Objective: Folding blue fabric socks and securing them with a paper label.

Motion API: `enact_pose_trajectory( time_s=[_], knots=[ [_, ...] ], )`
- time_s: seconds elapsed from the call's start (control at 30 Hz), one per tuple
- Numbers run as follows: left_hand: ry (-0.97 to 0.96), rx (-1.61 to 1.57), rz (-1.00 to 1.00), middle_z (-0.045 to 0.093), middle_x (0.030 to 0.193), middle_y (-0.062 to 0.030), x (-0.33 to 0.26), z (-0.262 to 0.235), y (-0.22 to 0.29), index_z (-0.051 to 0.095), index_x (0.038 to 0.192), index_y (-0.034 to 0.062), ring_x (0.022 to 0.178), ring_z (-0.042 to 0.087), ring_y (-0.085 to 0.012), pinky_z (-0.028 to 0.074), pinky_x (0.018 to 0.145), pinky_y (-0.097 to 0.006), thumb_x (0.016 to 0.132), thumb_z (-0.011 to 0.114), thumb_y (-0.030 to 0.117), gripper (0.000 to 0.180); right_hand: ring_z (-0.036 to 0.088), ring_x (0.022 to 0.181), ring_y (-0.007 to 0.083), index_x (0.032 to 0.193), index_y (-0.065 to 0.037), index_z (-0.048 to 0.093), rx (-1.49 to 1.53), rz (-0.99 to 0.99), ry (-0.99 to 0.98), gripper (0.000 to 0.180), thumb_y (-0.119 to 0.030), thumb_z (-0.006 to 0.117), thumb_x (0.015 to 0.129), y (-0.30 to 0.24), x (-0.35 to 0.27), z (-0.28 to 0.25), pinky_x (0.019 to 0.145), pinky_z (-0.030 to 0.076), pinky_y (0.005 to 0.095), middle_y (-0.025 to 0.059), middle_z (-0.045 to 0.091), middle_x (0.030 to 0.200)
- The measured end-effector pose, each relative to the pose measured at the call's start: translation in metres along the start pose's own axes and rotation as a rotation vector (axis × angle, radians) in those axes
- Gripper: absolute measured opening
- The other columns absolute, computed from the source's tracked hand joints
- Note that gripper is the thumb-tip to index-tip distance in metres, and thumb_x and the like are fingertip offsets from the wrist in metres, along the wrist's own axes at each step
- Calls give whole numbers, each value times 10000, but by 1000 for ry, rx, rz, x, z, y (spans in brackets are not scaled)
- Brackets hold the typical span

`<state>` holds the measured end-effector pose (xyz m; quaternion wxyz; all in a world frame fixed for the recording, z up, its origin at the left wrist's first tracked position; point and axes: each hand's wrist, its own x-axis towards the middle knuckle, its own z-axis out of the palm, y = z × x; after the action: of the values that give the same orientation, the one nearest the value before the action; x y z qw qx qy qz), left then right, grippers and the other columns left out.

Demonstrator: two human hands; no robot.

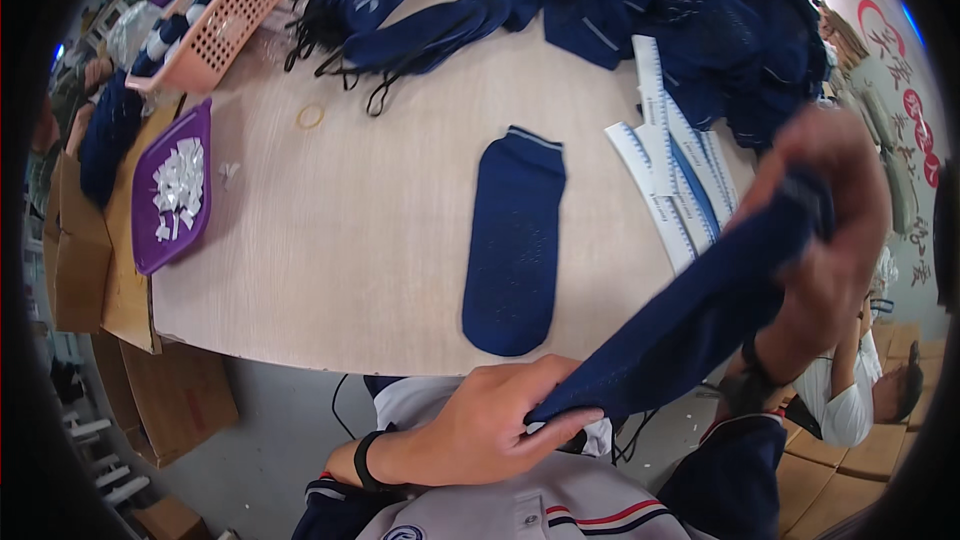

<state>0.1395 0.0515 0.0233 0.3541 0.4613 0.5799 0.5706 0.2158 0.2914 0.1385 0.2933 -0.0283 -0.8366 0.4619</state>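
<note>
**One sock laid flat, a second stretched between both hands**

Both hands grip a single navy sock (700, 325) that runs as a taut diagonal across the lower right of the frame. The left hand (480, 430), low and centre, is closed on the sock's lower end, thumb on top and fingers curled under it. The right hand (830, 230), higher at the right edge, is clenched around the upper end, with the fabric bunched inside the fist. The sock hangs in the air in front of the table's near edge and touches nothing else.

As for progress, one flat navy sock (513, 240) already lies alone at the centre of the pale wooden table (380, 240), cuff pointing to the top of the frame. It looks like the only piece so far set out; the held sock has not yet been put down. Just to its right a fan of white-and-blue card strips (672, 175) waits untouched. A large heap of navy socks (720, 20) fills the upper right, and darker bundles with black loops (370, 10) sit at upper centre, so by this view most of the work seems to remain.

At the upper left stand a pink mesh basket (235, 10) and a purple tray (170, 190) holding small white bits; what those bits are is too small to tell. A rubber band (310, 116) lies nearby. The heap is cut off by the top edge, the basket's contents are mostly hidden, and the right hand's fingertips disappear into the fabric.
</note>
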Motion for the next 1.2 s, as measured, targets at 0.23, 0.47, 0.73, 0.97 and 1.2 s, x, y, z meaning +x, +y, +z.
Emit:
enact_pose_trajectory(
  time_s=[0.23, 0.47, 0.73, 0.97, 1.2],
  knots=[
    [167, 99, -266, 721, 803, -113, -55, -31, -33, 673, 1092, 18, 636, 723, -276, 513, 545, -313, 896, 802, 185, 289, 680, 960, 127, 1240, -40, 641, 0, 386, -486, 405, -226, 774, 905, 130, 49, 68, 870, 546, 247, 89, 727, 1034],
    [293, 878, 66, 682, 1024, -10, -36, -47, -41, 729, 966, 115, 931, 634, -204, 478, 767, -346, 735, 741, 62, 237, 673, 968, 170, 1191, -14, 670, -142, 319, -346, 349, -309, 669, 1003, 174, 46, 84, 926, 500, 266, 86, 718, 1000],
    [314, 987, 397, 715, 1040, 5, -19, -45, -65, 722, 860, 113, 1021, 662, -206, 496, 828, -346, 797, 724, 113, 63, 649, 923, 93, 1096, -16, 698, -57, 258, -369, 218, -219, 655, 1028, 186, 44, 76, 896, 519, 235, 32, 696, 972],
    [330, 973, 319, 747, 1025, 26, -19, -35, -60, 722, 827, 126, 1154, 665, -261, 492, 924, -426, 782, 773, 80, 82, 669, 906, 109, 1071, -2, 715, -118, 197, -318, 190, -178, 689, 1005, 181, 46, 81, 877, 544, 241, 54, 716, 963],
    [422, 937, 231, 720, 1133, -19, -27, -51, -62, 695, 892, 122, 1090, 665, -286, 492, 911, -419, 665, 842, 14, 292, 683, 911, 130, 1086, -17, 721, -171, 207, -289, 197, -196, 681, 1013, 189, 45, 79, 899, 541, 245, 68, 720, 966]
  ],
)
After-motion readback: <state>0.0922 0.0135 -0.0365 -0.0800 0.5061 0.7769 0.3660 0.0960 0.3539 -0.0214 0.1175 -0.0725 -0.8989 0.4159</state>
